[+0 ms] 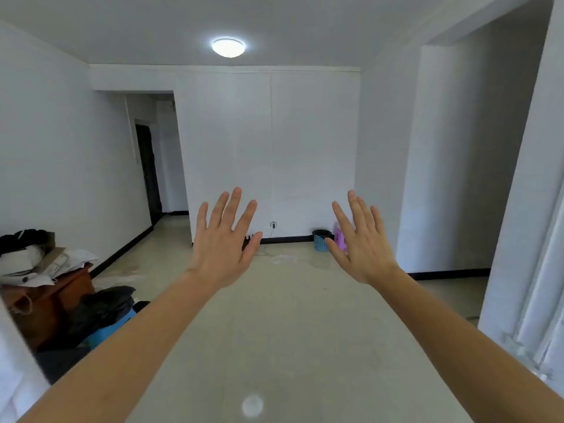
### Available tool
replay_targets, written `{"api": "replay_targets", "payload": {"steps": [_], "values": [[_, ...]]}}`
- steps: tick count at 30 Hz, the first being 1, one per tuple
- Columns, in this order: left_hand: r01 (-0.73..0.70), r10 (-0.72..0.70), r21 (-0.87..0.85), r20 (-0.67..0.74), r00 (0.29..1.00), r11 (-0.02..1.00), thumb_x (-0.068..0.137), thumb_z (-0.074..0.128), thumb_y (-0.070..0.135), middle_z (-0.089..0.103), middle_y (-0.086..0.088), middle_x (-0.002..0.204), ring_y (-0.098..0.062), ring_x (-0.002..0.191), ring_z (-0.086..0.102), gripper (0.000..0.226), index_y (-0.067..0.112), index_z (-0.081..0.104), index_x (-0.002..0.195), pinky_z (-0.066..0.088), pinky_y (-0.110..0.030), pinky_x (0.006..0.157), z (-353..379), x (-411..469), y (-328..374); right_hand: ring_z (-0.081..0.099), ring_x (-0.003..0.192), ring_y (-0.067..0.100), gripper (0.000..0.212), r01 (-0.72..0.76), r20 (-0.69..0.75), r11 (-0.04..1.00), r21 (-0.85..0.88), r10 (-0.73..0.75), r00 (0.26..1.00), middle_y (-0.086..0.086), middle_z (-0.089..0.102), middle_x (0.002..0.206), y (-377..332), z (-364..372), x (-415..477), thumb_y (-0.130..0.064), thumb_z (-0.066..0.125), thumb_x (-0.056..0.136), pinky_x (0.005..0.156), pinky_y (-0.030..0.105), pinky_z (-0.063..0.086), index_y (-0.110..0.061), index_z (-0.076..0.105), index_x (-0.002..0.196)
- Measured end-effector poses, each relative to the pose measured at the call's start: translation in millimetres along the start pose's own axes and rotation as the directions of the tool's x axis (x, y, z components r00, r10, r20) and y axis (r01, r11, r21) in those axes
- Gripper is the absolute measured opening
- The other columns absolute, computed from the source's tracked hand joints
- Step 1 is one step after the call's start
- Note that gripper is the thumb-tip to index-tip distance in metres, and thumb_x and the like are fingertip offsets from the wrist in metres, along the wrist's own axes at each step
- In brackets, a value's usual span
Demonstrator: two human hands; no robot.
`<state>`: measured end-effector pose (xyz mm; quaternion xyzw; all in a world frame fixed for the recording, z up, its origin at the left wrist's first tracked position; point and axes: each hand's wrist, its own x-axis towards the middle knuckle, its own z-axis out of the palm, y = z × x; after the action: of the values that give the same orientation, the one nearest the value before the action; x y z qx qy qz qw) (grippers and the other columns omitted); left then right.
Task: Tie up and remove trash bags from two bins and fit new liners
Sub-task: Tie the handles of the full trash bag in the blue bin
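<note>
your left hand and right hand are raised in front of you, backs to the camera, fingers spread wide, both holding nothing. a blue bin w/ a black liner stands far off on the floor at the foot of the white wall, just beside a pink stool partly hidden behind your right hand. at lower left, near you, a black trash bag sits over a second blue bin, next to a cluttered brown desk.
</note>
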<state>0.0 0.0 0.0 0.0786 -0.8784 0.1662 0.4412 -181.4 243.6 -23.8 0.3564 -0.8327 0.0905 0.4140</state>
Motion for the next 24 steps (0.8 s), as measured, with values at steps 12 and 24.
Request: {"api": "replay_targets", "payload": {"steps": [12, 24], "values": [[-0.023, 0.045, -0.198, 0.106, 0.993, 0.980, 0.102, 0.026, 0.050, 0.016, -0.014, 0.163, -0.033, 0.149, 0.022, 0.059, 0.023, 0.029, 0.154, 0.018, -0.058, 0.117, 272.9, 125.4, 13.8, 0.009, 0.153, 0.034, 0.069, 0.037, 0.138, 0.989, -0.141, -0.017, 0.990, 0.017, 0.002, 0.166, 93.8, 183.4, 87.0, -0.059, 0.020, 0.102, 0.122, 0.053, 0.010, -0.021, 0.014, 0.159], [0.061, -0.012, -0.244, 0.195, 0.981, 0.968, 0.102, 0.024, 0.049, 0.020, -0.014, 0.162, -0.033, 0.147, 0.026, 0.059, 0.020, 0.033, 0.153, 0.021, -0.058, 0.116, 540.8, 306.5, 3.8, 0.002, 0.153, 0.033, 0.072, -0.143, 0.216, 0.987, -0.074, 0.156, 0.964, 0.015, -0.002, 0.166, 227.6, 431.4, 269.4, -0.062, 0.017, 0.101, 0.123, 0.051, 0.005, -0.021, 0.011, 0.160]]}}
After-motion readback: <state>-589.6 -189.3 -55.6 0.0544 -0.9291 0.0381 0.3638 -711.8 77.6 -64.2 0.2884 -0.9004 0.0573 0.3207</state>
